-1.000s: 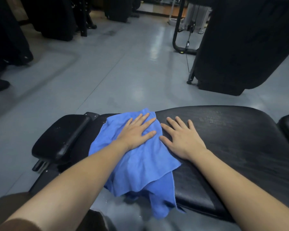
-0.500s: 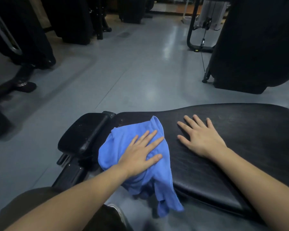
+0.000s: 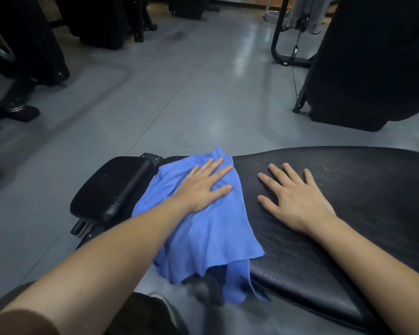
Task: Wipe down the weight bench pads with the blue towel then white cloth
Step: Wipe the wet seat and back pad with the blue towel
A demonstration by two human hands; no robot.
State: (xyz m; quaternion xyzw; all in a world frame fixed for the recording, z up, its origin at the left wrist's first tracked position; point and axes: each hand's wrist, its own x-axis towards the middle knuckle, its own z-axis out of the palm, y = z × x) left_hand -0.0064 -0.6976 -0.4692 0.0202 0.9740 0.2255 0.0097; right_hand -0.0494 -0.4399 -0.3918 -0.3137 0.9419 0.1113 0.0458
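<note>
Two bare hands lie flat on one long black bench pad point(image 3: 336, 184): the left hand point(image 3: 203, 184), fingers straight, presses one blue towel point(image 3: 208, 233) whose lower edge hangs over the pad's near rim; the right hand point(image 3: 293, 197) rests open on bare vinyl, holding nothing. One smaller pad point(image 3: 111, 187) adjoins the towel's left edge. Grey floor point(image 3: 179, 93) lies open beyond.

crumpled blue towel point(image 3: 211, 228) draped over black bench pad's point(image 3: 348, 213) left end, corner hanging off
</note>
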